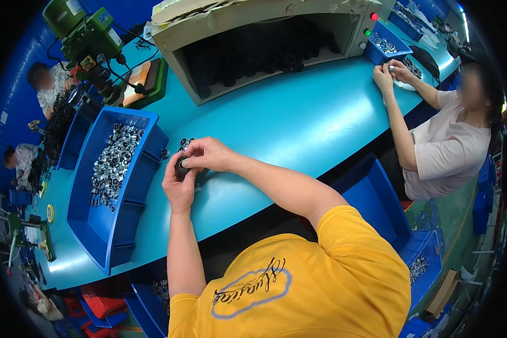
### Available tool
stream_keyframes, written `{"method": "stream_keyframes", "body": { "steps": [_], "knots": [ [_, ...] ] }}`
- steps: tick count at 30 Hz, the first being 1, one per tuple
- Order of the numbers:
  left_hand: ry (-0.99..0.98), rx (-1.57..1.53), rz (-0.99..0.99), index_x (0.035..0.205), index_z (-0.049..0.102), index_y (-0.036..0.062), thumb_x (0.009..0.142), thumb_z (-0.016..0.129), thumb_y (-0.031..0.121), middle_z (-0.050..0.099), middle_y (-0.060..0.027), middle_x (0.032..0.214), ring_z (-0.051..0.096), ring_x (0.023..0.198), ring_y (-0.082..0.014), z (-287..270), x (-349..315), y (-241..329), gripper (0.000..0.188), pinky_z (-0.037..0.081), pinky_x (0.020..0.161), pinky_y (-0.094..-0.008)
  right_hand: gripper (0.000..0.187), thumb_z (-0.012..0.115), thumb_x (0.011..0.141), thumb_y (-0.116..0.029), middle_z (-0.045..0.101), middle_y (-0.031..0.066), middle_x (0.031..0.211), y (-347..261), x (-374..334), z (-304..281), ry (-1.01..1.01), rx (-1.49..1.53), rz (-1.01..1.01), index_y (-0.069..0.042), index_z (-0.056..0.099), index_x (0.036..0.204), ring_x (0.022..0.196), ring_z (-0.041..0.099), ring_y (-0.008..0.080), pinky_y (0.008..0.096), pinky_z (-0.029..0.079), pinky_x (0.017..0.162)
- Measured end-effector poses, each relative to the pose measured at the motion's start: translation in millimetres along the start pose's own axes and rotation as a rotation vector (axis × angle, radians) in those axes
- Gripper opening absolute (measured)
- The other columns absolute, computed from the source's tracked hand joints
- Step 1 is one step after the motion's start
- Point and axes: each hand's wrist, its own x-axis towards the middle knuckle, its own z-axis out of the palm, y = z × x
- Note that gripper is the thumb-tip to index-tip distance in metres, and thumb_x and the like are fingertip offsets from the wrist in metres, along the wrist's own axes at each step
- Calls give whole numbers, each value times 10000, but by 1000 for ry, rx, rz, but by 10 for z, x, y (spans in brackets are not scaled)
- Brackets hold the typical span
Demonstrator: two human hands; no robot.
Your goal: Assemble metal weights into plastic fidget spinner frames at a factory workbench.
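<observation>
Over the near edge of the blue-green bench, my left hand [178,190] is closed round a black round part [181,167] that looks like a short, hollow cap. Against the top of that part, my right hand [209,154] has its thumb and fingers pinched together. A pale glint shows at those fingertips, but what they grip is too small to make out. Just beyond my hands, a few small shiny metal pieces [185,143] lie loose on the bench.
To the left stands a blue bin [130,194] with many shiny metal pieces. A beige box-shaped machine [194,93] with dark parts inside is at the back. A green press [87,36] stands back left. On the right, another person [450,132] handles a small part near a blue tray [372,55].
</observation>
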Motion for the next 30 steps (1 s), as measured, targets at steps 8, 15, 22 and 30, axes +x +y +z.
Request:
{"method": "stream_keyframes", "body": {
  "steps": [8, 15, 22, 30],
  "knots": [
    [-2, 14, 5, 1379, 568, 15, 931, 721, -12, 685, -68, 1091, 676, 927, -124, 19, 40, 24, 474, 570, 738, -252, 254, 761, 947, -210, 716, 74, 965, 89, 28, 8, 38, 30, -92, -9, 697, 1089, 856, 689, 129, 280, 564, 717],
    [-12, -82, -106, 1336, 563, 41, 1060, 601, 197, 647, -34, 949, 570, 726, -75, -8, 25, 58, 319, 476, 558, -217, 233, 733, 974, -220, 727, 49, 917, 6, -23, 59, 49, 51, -91, -16, 700, 1082, 810, 693, 122, 283, 566, 727],
    [11, -15, -121, 1303, 620, 43, 1060, 606, 176, 628, -14, 851, 543, 677, -58, -21, 40, 56, 277, 444, 535, -205, 216, 738, 963, -215, 721, 56, 899, 52, -1, 63, 95, -58, -113, -10, 711, 1028, 799, 687, 121, 272, 563, 693],
    [-19, -86, -110, 1300, 620, 45, 1048, 617, 147, 636, -20, 910, 550, 700, -67, -43, 35, 39, 272, 458, 559, -214, 236, 766, 908, -219, 711, 56, 790, 94, 9, 105, 149, 39, -182, 6, 723, 963, 667, 634, 109, 276, 519, 599]
  ]
}}
